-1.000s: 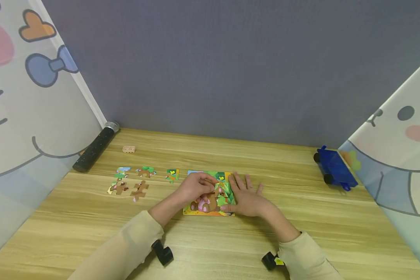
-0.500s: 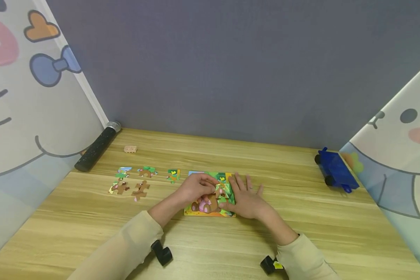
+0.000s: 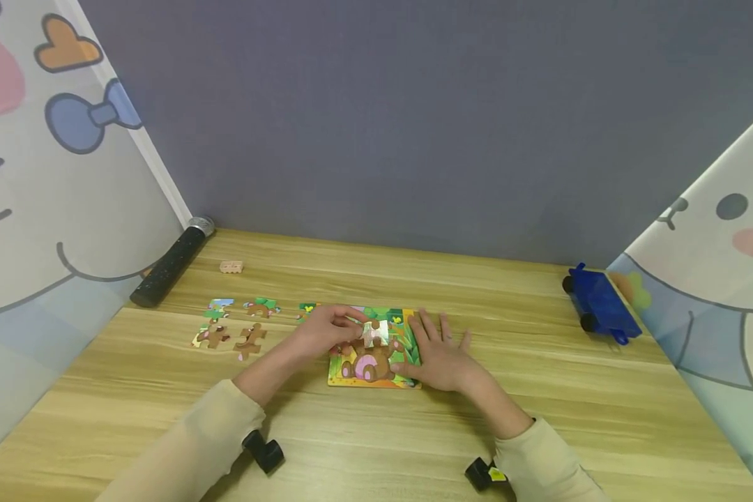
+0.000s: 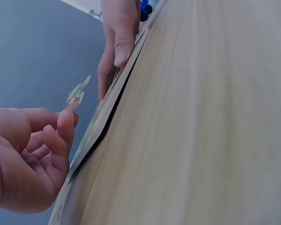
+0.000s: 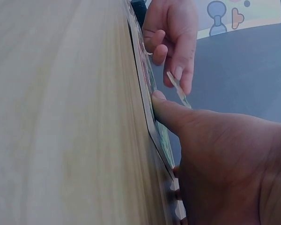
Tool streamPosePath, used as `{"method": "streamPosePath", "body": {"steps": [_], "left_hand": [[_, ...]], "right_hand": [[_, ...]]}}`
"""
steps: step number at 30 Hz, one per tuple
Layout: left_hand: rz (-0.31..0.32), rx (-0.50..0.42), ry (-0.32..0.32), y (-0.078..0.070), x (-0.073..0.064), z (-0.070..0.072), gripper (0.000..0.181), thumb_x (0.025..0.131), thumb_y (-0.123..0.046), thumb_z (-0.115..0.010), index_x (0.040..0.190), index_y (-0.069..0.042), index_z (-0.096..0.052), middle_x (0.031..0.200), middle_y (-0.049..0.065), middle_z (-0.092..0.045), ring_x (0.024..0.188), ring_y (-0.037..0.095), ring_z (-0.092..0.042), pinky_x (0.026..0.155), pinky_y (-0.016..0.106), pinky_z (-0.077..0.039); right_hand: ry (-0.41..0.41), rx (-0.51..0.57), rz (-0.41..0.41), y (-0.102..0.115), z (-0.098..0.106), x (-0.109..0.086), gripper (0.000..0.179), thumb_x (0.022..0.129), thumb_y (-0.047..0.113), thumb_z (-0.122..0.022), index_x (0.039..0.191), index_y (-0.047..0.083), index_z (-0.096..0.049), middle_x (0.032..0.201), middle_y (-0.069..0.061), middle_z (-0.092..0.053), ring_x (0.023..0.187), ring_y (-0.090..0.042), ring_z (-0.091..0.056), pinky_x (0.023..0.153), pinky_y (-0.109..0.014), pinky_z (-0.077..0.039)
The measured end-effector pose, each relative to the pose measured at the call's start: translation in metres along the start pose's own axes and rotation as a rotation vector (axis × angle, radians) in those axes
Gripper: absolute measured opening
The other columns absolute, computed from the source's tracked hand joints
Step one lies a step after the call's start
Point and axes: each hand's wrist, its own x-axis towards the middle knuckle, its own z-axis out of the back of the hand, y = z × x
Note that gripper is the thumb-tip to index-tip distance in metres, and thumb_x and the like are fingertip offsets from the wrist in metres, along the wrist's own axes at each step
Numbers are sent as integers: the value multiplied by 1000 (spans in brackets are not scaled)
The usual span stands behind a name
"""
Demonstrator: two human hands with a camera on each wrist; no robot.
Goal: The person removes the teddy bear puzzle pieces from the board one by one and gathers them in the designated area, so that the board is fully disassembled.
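Observation:
My left hand [image 3: 325,332] pinches a jigsaw piece [image 3: 375,334] between thumb and fingertips, lifted over the puzzle board [image 3: 339,381]. In the left wrist view that puzzle piece [image 4: 77,92] stands tilted and clear of the board. A brown bear with a pink belly is printed on the board. My right hand [image 3: 442,359] lies with fingers spread over the board's right edge, its thumb [image 5: 159,101] resting on the picture. Left of the board lie several loose pieces, among them a brown one [image 3: 251,340] and one with a yellow figure [image 3: 305,309], partly hidden by my left hand.
A black microphone [image 3: 172,265] lies at the table's far left. A small pink toy brick [image 3: 231,267] is near it. On the right sits a blue toy cart [image 3: 602,301] with black wheels. A grey panel [image 3: 414,125] rises behind the wooden table [image 3: 376,446].
My left hand has shifted left and lifted the pinched piece up off the board, tilting it so its face catches the light. My right hand has stayed on the board's right edge.

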Motion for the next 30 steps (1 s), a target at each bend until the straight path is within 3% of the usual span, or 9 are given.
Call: {"method": "streamPosePath", "body": {"steps": [19,30], "left_hand": [[51,26,-34,7,-26,31,28,96,-8,-68,124,-4,-67,103,13,-71,61,17,-62,51,23,-42],[41,53,-57,14,-36,47,27,97,-10,-69,123,-2,-67,103,11,-72,61,19,-65,49,23,-42]], "right_hand": [[13,4,6,10,10,-8,102,93,69,-56,163,10,-13,169,-13,2,149,-48,8,100,-84,5],[33,14,-10,11,11,-7,105,92,69,-56,163,10,-5,168,-12,5,149,-46,12,101,-83,7]]}}
